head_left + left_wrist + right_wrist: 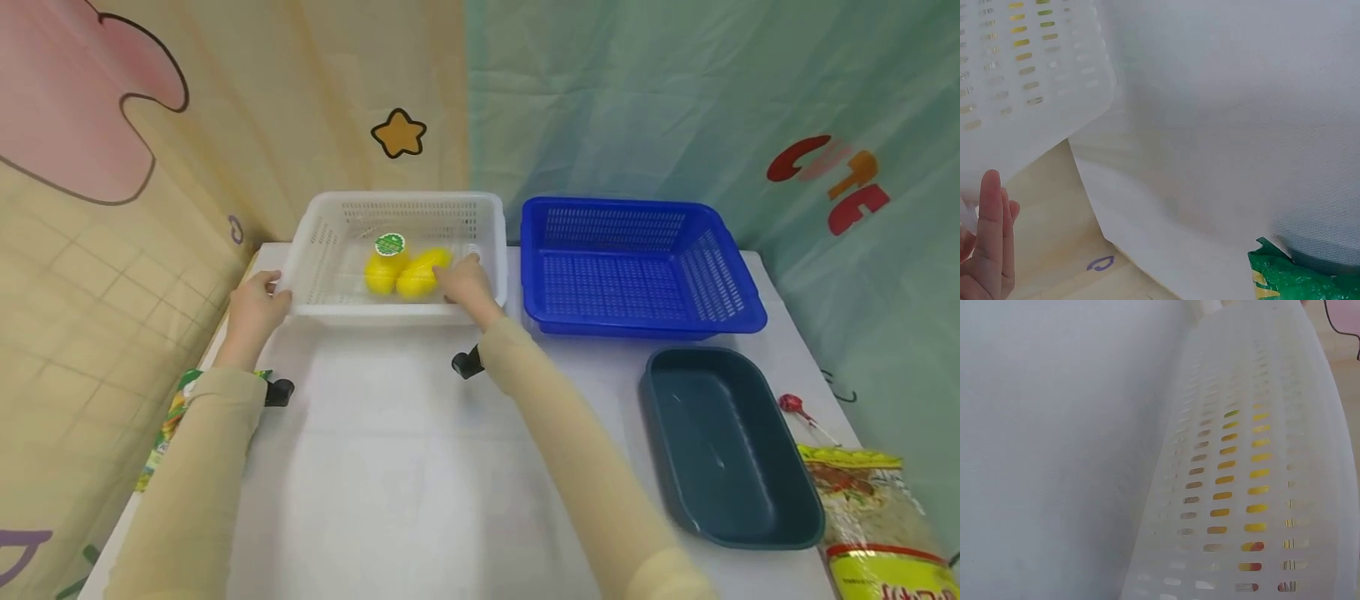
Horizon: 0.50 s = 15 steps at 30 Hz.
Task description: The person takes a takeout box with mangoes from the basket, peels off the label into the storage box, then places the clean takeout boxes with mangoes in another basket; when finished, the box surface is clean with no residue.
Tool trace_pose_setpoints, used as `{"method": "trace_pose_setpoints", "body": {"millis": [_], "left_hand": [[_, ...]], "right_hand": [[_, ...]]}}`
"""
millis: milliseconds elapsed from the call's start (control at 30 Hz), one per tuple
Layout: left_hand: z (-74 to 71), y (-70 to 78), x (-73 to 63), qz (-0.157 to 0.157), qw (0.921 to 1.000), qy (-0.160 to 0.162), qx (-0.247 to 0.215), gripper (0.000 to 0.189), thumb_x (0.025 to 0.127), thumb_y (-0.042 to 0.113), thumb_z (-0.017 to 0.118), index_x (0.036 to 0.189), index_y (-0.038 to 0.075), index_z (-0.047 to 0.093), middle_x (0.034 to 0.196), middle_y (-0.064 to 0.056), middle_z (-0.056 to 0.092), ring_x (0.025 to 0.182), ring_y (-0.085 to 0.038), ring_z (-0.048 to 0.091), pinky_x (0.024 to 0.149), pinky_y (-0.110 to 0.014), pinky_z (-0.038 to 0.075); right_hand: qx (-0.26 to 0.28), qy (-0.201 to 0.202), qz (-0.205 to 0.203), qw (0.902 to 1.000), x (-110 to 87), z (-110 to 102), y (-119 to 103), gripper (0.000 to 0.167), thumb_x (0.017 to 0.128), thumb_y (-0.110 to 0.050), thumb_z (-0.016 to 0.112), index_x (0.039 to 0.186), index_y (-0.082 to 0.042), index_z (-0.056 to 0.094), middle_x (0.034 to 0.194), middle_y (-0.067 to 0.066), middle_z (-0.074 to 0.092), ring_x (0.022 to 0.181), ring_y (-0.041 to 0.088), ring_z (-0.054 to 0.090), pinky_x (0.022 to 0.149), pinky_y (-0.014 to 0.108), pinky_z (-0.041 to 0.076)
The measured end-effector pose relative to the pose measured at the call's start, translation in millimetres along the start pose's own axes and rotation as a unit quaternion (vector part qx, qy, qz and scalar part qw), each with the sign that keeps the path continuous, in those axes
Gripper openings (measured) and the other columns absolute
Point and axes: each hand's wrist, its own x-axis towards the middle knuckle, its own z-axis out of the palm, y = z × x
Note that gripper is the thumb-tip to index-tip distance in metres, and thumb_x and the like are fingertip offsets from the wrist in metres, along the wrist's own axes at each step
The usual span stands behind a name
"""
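Observation:
Two yellow fruits that look like lemons (386, 273), in clear plastic with a round green and white label (390, 244), lie in a white slotted basket (360, 310). My right hand (468, 282) reaches over the basket's front rim, one finger touching the fruit on the right. Whether it pinches the plastic is hidden. At the basket's left edge is my left hand (255, 307), fingertips by the rim. In the left wrist view its fingers (991, 219) look straight, below the basket's corner. Yellow shows through the slotted wall (1222, 481) in the right wrist view.
A blue slotted basket (645, 324) stands right of the white one. In front of it is a dark teal tub (727, 450). A red lollipop (792, 405) and a yellow-topped food bag (877, 508) lie at the right edge. Under my left forearm is a green packet (168, 425).

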Motion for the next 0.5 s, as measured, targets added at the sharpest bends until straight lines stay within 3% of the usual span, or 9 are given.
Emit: {"method": "trace_pose_setpoints", "body": {"millis": [67, 133, 233, 367, 500], "left_hand": [[-0.8, 0.4, 0.0, -0.004, 1.0, -0.002, -0.003, 0.052, 0.096, 0.013, 0.045, 0.142, -0.011, 0.041, 0.127, -0.038, 0.053, 0.115, -0.05, 0.051, 0.089, -0.054, 0.048], [-1.4, 0.2, -0.4, -0.006, 1.0, -0.002, -0.002, 0.052, 0.096, 0.013, 0.046, 0.142, -0.01, 0.042, 0.127, -0.038, 0.053, 0.114, -0.05, 0.053, 0.087, -0.052, 0.049], [-1.9, -0.3, -0.9, -0.012, 0.9999, 0.002, -0.007, 0.052, 0.096, 0.014, 0.048, 0.142, -0.009, 0.043, 0.127, -0.036, 0.055, 0.114, -0.049, 0.054, 0.081, -0.041, 0.049], [-3.1, -1.5, -1.1, -0.015, 0.9999, 0.004, -0.007, 0.051, 0.096, 0.016, 0.05, 0.142, -0.007, 0.045, 0.125, -0.035, 0.057, 0.111, -0.047, 0.056, 0.066, -0.022, 0.042], [-3.2, 0.9, -0.6, -0.013, 0.9999, -0.002, -0.005, 0.051, 0.097, 0.016, 0.049, 0.142, -0.006, 0.045, 0.125, -0.035, 0.058, 0.108, -0.045, 0.057, 0.062, -0.016, 0.038]], "right_hand": [[0.025, -0.006, -0.01, 0.9996, -0.7, -3.7, 0.0, 0.079, 0.099, -0.037, 0.057, 0.152, 0.004, 0.016, 0.119, 0.019, 0.065, 0.074, 0.02, 0.068, 0.08, 0.027, 0.055], [0.048, -0.012, -0.022, 0.9985, -3.0, -8.7, -1.0, 0.075, 0.098, -0.035, 0.059, 0.15, 0.004, 0.023, 0.127, 0.021, 0.06, 0.071, 0.02, 0.068, 0.08, 0.027, 0.057], [0.056, -0.02, -0.036, 0.9976, -8.6, -19.5, -3.7, 0.073, 0.098, -0.037, 0.059, 0.151, 0.0, 0.026, 0.132, 0.02, 0.059, 0.075, 0.021, 0.072, 0.092, 0.029, 0.055], [0.079, -0.034, -0.053, 0.9949, -21.6, -43.4, -5.9, 0.073, 0.098, -0.038, 0.058, 0.154, -0.004, 0.025, 0.124, 0.019, 0.065, 0.086, 0.024, 0.074, 0.096, 0.033, 0.054], [0.089, -0.055, -0.06, 0.9927, -41.3, -77.3, 4.5, 0.074, 0.097, -0.04, 0.059, 0.154, -0.006, 0.026, 0.134, 0.018, 0.059, 0.09, 0.023, 0.074, 0.101, 0.038, 0.051]]}}
